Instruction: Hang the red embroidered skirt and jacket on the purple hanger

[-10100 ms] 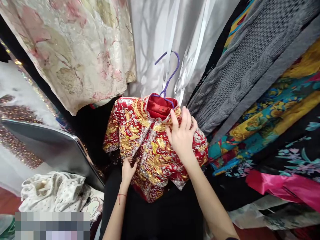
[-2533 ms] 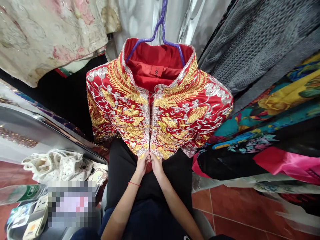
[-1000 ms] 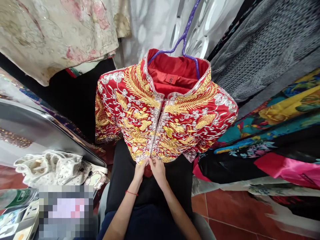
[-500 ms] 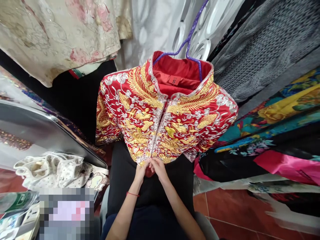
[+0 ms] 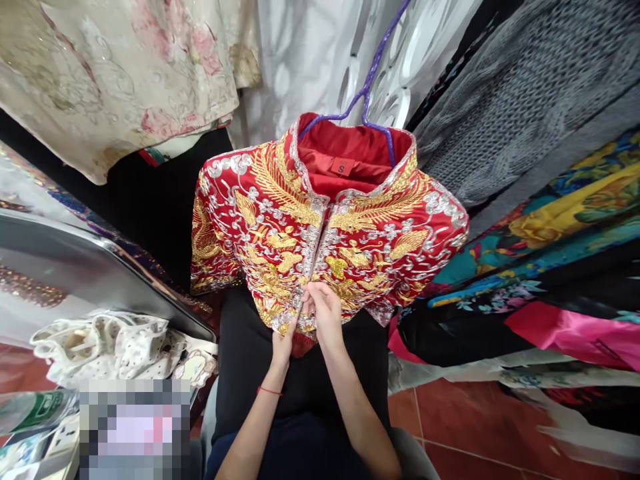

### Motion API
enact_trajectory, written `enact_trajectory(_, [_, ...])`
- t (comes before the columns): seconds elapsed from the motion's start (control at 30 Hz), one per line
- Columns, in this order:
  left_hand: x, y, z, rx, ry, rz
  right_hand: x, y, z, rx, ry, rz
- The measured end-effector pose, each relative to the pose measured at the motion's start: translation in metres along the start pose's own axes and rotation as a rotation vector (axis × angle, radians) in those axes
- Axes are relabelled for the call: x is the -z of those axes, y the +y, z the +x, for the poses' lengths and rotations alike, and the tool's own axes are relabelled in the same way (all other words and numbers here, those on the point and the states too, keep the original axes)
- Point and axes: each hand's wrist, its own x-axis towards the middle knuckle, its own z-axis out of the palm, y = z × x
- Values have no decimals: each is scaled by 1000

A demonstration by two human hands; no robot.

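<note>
A red jacket (image 5: 375, 230) with dense gold and silver embroidery hangs on a purple hanger (image 5: 374, 70). Its stand collar gapes, and a red size label (image 5: 341, 167) marked S shows inside. The two front halves are slightly parted below the collar. My left hand (image 5: 283, 341) grips the bottom hem near the front opening. Higher up, the fingers of my right hand (image 5: 324, 307) are pinched at the front closure; the small part between the fingertips is hidden. The lower jacket lies over my lap in black trousers (image 5: 240, 380).
Hanging clothes crowd both sides: a floral beige garment (image 5: 165, 73) at left, a grey knit (image 5: 520, 100) and a pink cloth (image 5: 570, 333) at right. A white dotted cloth (image 5: 115, 343) and a plastic bottle (image 5: 37, 408) lie at lower left. Red tiles (image 5: 465, 420) form the floor.
My right hand has moved up the jacket's front, away from my left hand, which stays at the hem. The collar and hanger have shifted slightly left and down in view.
</note>
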Motion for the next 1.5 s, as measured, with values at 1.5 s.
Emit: enact_trajectory(1.5, [-75, 136, -52, -729, -174, 992, -69, -141, 15, 430, 122, 102])
